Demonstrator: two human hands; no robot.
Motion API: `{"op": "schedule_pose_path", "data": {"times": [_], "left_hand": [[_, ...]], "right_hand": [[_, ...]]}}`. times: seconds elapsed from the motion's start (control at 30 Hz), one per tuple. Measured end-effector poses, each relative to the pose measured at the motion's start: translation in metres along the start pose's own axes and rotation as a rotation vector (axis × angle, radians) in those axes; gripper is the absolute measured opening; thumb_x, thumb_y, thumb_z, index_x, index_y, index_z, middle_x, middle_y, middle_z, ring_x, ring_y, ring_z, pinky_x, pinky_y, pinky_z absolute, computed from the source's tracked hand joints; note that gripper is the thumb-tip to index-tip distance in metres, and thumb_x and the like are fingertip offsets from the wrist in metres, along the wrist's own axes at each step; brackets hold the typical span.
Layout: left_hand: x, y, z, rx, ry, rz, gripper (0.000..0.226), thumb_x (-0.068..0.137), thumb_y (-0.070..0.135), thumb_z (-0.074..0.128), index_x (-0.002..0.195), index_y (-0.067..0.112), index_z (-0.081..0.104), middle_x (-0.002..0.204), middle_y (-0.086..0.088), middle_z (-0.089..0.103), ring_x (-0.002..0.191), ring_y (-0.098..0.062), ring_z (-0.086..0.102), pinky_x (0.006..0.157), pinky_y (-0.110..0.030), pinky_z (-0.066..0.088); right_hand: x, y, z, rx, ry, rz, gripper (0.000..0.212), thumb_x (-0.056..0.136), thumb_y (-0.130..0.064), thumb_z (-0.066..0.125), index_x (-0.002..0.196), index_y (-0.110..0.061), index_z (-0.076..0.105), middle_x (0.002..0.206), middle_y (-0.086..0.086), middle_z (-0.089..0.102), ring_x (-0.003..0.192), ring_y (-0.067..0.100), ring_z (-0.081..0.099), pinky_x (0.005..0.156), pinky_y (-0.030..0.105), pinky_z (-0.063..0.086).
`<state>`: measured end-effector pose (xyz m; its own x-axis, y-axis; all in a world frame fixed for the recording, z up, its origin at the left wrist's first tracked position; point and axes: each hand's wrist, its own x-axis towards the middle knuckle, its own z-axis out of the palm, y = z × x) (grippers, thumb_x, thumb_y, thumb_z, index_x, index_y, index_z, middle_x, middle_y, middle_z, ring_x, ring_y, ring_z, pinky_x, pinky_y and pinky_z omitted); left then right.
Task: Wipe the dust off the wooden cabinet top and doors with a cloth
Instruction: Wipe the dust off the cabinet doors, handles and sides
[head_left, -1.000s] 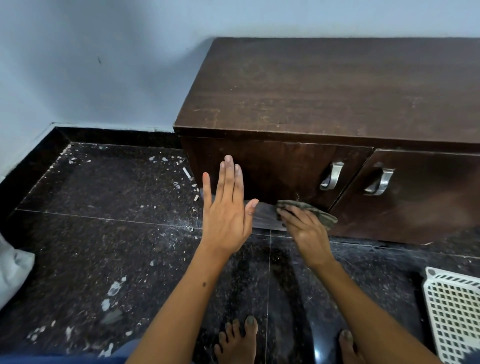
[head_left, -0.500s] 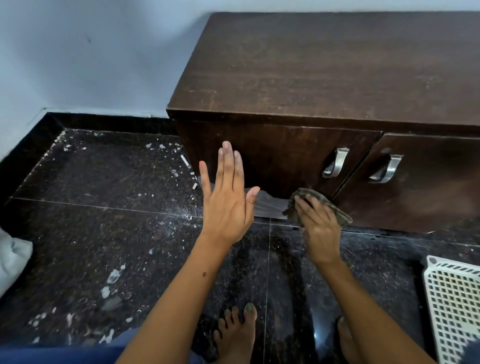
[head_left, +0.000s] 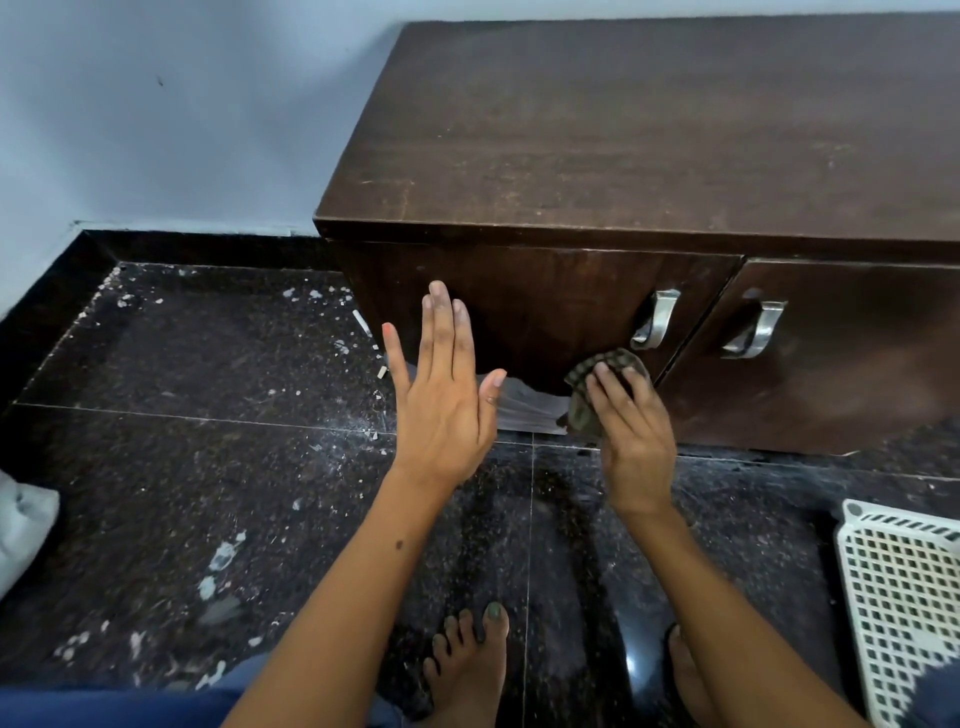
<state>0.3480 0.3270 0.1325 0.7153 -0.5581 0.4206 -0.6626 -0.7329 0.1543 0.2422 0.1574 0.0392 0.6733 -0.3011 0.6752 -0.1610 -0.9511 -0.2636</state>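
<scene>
A dark wooden cabinet stands against the wall, its dusty top filling the upper right. Below are the left door and right door, each with a metal handle. My right hand presses a dark checked cloth flat against the lower part of the left door, just below its handle. My left hand hovers with straight fingers in front of the door's left lower corner, holding nothing.
The black speckled floor carries white paint flakes and dust at the left. A white plastic basket lies at the lower right. A pale bundle sits at the left edge. My bare feet stand below.
My right hand has slid the cloth rightward and up along the left door's lower part toward its handle. My left hand has stayed spread in about the same place.
</scene>
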Motion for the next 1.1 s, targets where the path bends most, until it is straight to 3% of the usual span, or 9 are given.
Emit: {"op": "schedule_pose_path", "data": {"times": [0.13, 0.2, 0.3, 0.37, 0.43, 0.6, 0.73, 0.93, 1.1], "left_hand": [[0.000, 0.005, -0.002, -0.006, -0.017, -0.020, 0.067, 0.098, 0.042, 0.015, 0.147, -0.004, 0.014, 0.155, -0.018, 0.000, 0.145, -0.029, 0.005, 0.115, -0.053, -0.008], [0.001, 0.005, -0.003, -0.005, -0.021, -0.022, 0.067, 0.098, 0.042, 0.015, 0.147, -0.004, 0.013, 0.155, -0.018, 0.000, 0.146, -0.028, 0.004, 0.114, -0.052, -0.009], [0.002, 0.003, -0.005, -0.005, -0.026, -0.012, 0.066, 0.099, 0.042, 0.014, 0.147, -0.003, 0.013, 0.156, -0.018, 0.002, 0.146, -0.027, 0.005, 0.114, -0.052, -0.011], [0.000, 0.002, -0.006, -0.009, -0.037, -0.014, 0.067, 0.099, 0.043, 0.013, 0.147, -0.003, 0.012, 0.156, -0.019, 0.003, 0.146, -0.027, 0.005, 0.114, -0.052, -0.011], [-0.001, 0.003, -0.007, -0.008, -0.043, -0.018, 0.067, 0.099, 0.043, 0.012, 0.147, -0.003, 0.012, 0.156, -0.018, 0.002, 0.146, -0.026, 0.004, 0.114, -0.053, -0.010], [0.000, 0.005, -0.008, -0.003, -0.041, -0.030, 0.067, 0.098, 0.043, 0.012, 0.147, -0.002, 0.014, 0.157, -0.017, 0.002, 0.146, -0.026, 0.005, 0.113, -0.054, -0.011], [-0.001, 0.003, -0.012, -0.008, -0.052, -0.012, 0.067, 0.098, 0.043, 0.012, 0.147, -0.002, 0.016, 0.157, -0.017, 0.003, 0.146, -0.024, 0.006, 0.113, -0.053, -0.012], [-0.001, -0.001, -0.014, -0.015, -0.060, -0.008, 0.066, 0.098, 0.043, 0.011, 0.147, -0.001, 0.016, 0.157, -0.015, 0.003, 0.146, -0.022, 0.005, 0.115, -0.055, -0.006], [0.000, -0.002, -0.013, -0.019, -0.060, 0.006, 0.067, 0.098, 0.044, 0.008, 0.147, -0.001, 0.018, 0.157, -0.014, 0.005, 0.146, -0.021, 0.005, 0.114, -0.055, -0.007]], "right_hand": [[-0.008, 0.005, 0.004, -0.005, -0.419, -0.106, 0.041, 0.077, 0.005, 0.061, 0.117, -0.005, 0.065, 0.129, 0.006, 0.059, 0.124, 0.028, 0.052, 0.114, 0.032, 0.019], [-0.024, 0.014, 0.001, 0.055, -0.662, 0.128, 0.053, 0.076, 0.011, 0.061, 0.125, -0.009, 0.060, 0.139, 0.004, 0.050, 0.135, 0.023, 0.040, 0.117, 0.026, 0.015], [-0.033, 0.010, -0.006, 0.362, -0.346, 0.933, 0.049, 0.082, 0.012, 0.052, 0.124, -0.010, 0.062, 0.129, 0.013, 0.059, 0.114, 0.031, 0.056, 0.101, 0.034, 0.043], [-0.021, 0.003, -0.014, 0.661, 0.014, 1.632, 0.038, 0.088, 0.002, 0.053, 0.122, -0.010, 0.062, 0.120, 0.014, 0.062, 0.097, 0.029, 0.059, 0.085, 0.034, 0.049], [-0.013, -0.004, -0.016, 1.097, 0.136, 2.015, 0.035, 0.091, -0.008, 0.050, 0.126, -0.005, 0.055, 0.124, 0.015, 0.058, 0.104, 0.031, 0.058, 0.090, 0.041, 0.049], [0.000, -0.044, -0.019, 1.435, 0.077, 2.089, 0.027, 0.099, -0.020, 0.037, 0.109, -0.009, 0.059, 0.109, 0.014, 0.062, 0.090, 0.031, 0.058, 0.103, 0.047, 0.041], [0.018, -0.069, -0.013, 1.364, 0.106, 2.046, 0.028, 0.091, -0.008, 0.055, 0.119, -0.006, 0.058, 0.118, 0.015, 0.061, 0.109, 0.033, 0.058, 0.097, 0.049, 0.046], [0.049, -0.086, -0.010, 1.284, 0.321, 1.926, 0.015, 0.085, 0.003, 0.061, 0.089, -0.012, 0.064, 0.102, 0.016, 0.065, 0.090, 0.033, 0.063, 0.084, 0.049, 0.052], [0.057, -0.080, 0.013, 1.252, 0.208, 2.021, 0.021, 0.089, -0.001, 0.059, 0.109, -0.004, 0.062, 0.116, 0.018, 0.062, 0.102, 0.033, 0.062, 0.092, 0.049, 0.049]]}}
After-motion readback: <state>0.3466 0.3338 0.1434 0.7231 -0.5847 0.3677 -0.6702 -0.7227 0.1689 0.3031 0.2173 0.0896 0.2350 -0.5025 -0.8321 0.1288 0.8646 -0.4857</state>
